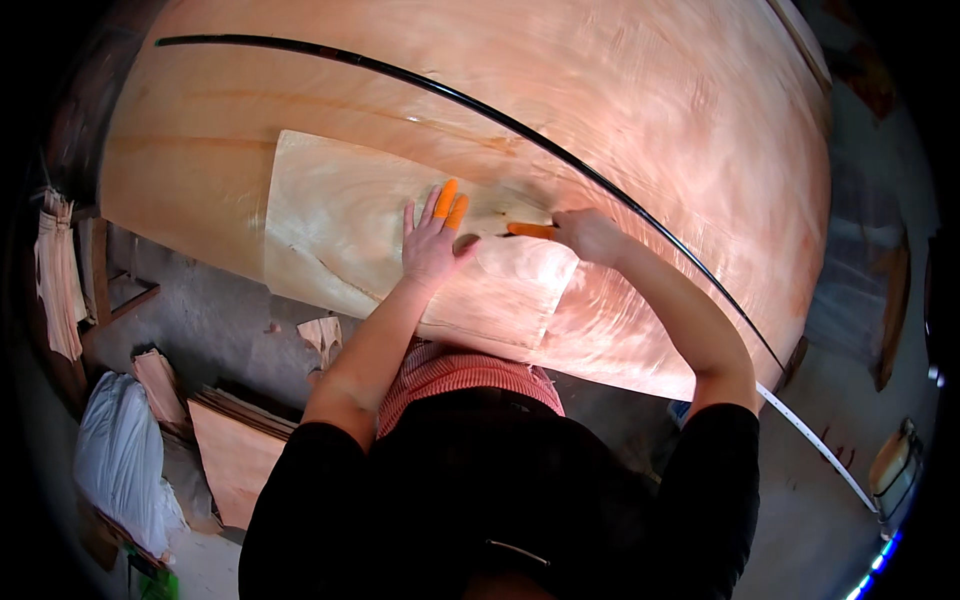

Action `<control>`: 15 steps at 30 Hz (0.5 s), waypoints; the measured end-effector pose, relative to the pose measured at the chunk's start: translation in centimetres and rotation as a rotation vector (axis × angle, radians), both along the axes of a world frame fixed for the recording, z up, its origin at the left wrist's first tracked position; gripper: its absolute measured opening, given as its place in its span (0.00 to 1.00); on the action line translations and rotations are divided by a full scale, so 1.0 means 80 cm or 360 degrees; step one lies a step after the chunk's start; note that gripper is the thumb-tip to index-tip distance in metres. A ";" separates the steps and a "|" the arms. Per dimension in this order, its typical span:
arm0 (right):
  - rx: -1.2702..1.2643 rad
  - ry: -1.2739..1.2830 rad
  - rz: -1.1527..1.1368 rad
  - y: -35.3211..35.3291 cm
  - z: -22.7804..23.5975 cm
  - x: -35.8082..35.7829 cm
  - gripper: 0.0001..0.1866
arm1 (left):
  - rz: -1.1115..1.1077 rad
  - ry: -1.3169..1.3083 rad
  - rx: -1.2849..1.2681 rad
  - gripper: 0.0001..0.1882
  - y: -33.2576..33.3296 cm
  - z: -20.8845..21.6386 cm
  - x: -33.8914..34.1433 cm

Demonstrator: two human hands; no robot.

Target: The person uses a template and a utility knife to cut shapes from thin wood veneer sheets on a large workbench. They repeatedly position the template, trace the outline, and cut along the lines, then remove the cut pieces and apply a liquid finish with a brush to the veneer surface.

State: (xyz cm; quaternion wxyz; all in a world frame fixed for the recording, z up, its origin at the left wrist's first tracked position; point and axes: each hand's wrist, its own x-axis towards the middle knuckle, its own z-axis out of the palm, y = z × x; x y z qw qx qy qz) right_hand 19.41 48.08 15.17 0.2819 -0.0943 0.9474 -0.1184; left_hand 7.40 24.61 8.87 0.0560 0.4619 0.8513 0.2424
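Note:
A pale rectangular veneer sheet (340, 220) lies on a broader, pinkish sheet of thin wood (700, 140). My left hand (432, 250) rests flat on the pale sheet, fingers spread, with orange covers on two of them. To its right, my right hand (590, 237) is closed low over the sheet's right part. An orange length (532, 231) juts left from that hand, dark at its tip; whether it is a covered finger or a tool handle is unclear. Anything inside the curled fingers is hidden.
A long black strip (450, 93) crosses above the wood, beyond both hands. A white strip (820, 448) runs on at lower right. Below left are a white plastic sack (122, 450), stacked wood sheets (235, 450) and veneer scraps (60, 270).

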 end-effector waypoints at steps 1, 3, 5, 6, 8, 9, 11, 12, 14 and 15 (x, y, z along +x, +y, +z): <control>-0.0061 0.0017 -0.0071 -0.001 -0.018 -0.011 0.12 | 0.0001 -0.0020 -0.0004 0.32 0.001 0.002 0.000; -0.0184 0.0006 -0.0165 -0.004 -0.032 -0.034 0.10 | 0.0009 -0.0045 0.0004 0.32 0.000 0.003 -0.001; -0.0301 -0.0049 -0.0200 -0.010 -0.016 -0.063 0.08 | 0.0032 -0.0053 0.0036 0.30 -0.002 0.004 -0.001; -0.0292 -0.0020 -0.0119 -0.014 -0.012 -0.071 0.07 | 0.0032 -0.0048 0.0051 0.30 -0.002 0.004 -0.001; -0.0288 0.0001 -0.0138 -0.013 -0.019 -0.074 0.07 | 0.0027 -0.0036 0.0080 0.31 -0.002 0.003 -0.001; -0.0284 0.0014 -0.0144 -0.011 -0.022 -0.075 0.07 | 0.0024 -0.0032 0.0090 0.31 -0.002 0.003 -0.001; -0.0250 -0.0040 -0.0207 -0.007 -0.028 -0.071 0.07 | 0.0009 -0.0025 0.0109 0.31 -0.003 0.002 0.000; -0.0228 -0.0065 -0.0240 -0.004 -0.028 -0.068 0.07 | 0.0009 -0.0029 0.0092 0.31 -0.002 0.001 0.000; -0.0200 -0.0042 -0.0311 0.008 -0.023 -0.050 0.07 | 0.0000 -0.0038 0.0057 0.32 -0.003 -0.001 0.000; -0.0179 -0.0029 -0.0348 0.016 -0.018 -0.037 0.07 | 0.0002 -0.0033 0.0037 0.32 -0.002 -0.001 0.001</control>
